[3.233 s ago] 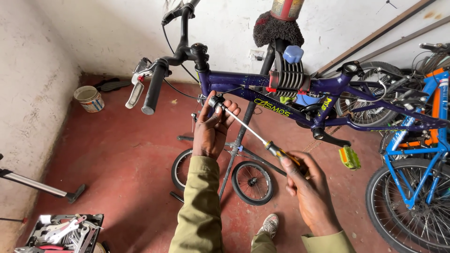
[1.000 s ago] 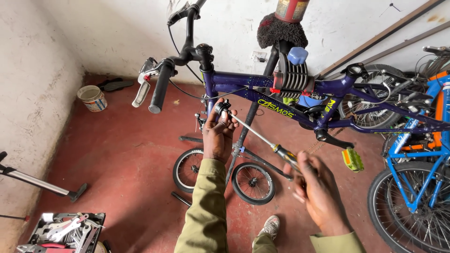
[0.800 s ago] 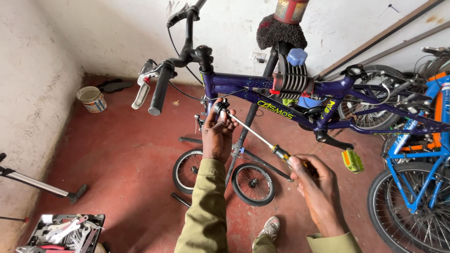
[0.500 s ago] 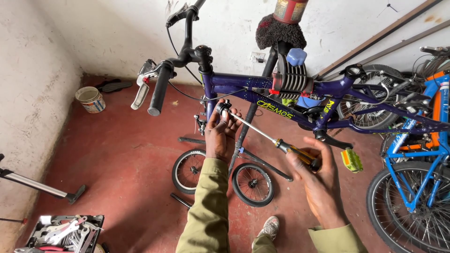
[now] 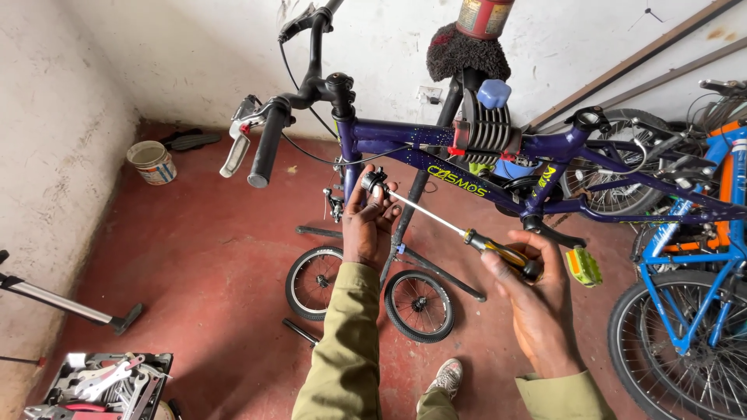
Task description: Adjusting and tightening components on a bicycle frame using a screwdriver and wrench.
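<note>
Looking down, I see the purple bicycle [image 5: 545, 155] filling the upper half, clamped on a work stand, its frame running from ten o'clock at the handlebar [image 5: 268, 140] to three o'clock, where the rear end is cut off behind a blue bicycle [image 5: 700, 257] at the right edge. Below it, two small wheels [image 5: 420, 305] stand on the red floor [image 5: 194, 257] near six o'clock, partly hidden by my left sleeve. At eight o'clock a floor pump [image 5: 62, 303] lies on its side, and a tool tray [image 5: 101, 385] is cut off by the bottom edge; a paint tin [image 5: 152, 162] sits at ten o'clock by the wall. My right hand [image 5: 537, 311], at four o'clock, has its fingers closed around the handle of the screwdriver [image 5: 459, 229]. The long axis of that tool slants from the handle at lower right up to the tip at upper left, pointing toward eleven o'clock. My left hand [image 5: 369, 225], near centre, is curled around a small round metal part [image 5: 373, 181] just under the frame's head tube. The tip meets that part, but my fingers hide the exact contact, and I cannot make out what the part is.
</note>
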